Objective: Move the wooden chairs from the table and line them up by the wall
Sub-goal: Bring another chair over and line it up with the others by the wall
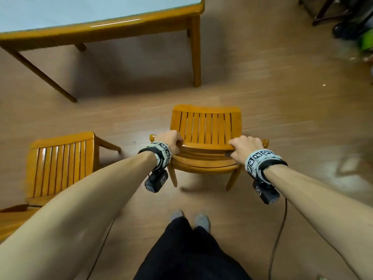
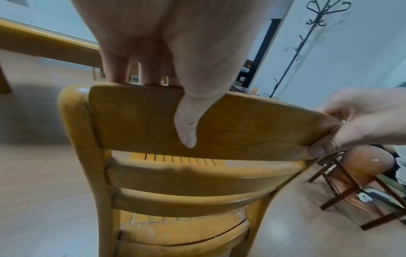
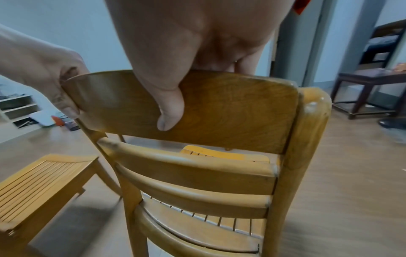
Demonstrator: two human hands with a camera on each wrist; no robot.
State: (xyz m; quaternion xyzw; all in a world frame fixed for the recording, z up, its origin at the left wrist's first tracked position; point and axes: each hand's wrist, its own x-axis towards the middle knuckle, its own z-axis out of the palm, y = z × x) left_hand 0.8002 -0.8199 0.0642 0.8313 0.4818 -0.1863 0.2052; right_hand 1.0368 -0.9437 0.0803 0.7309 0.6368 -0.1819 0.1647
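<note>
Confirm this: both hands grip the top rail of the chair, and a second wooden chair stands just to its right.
Wrong side. Both the left hand and right hand do grip the top rail of the chair, but the second wooden chair stands to its left, as the head view shows.

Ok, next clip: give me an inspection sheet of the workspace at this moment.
Surface: wood-look floor; bare where visible.
Job's things: held chair clear of the table; second chair to its left, untouched.
Clutter: dark stool and coat stand off to the right; low shelving with small items by the far wall.
Grippers: left hand and right hand both grip the held chair's top rail, thumbs on its back face.
Cables: a lead hangs from each wrist camera near the feet.
Surroundings: pale walls, an open doorway on the right.
</note>
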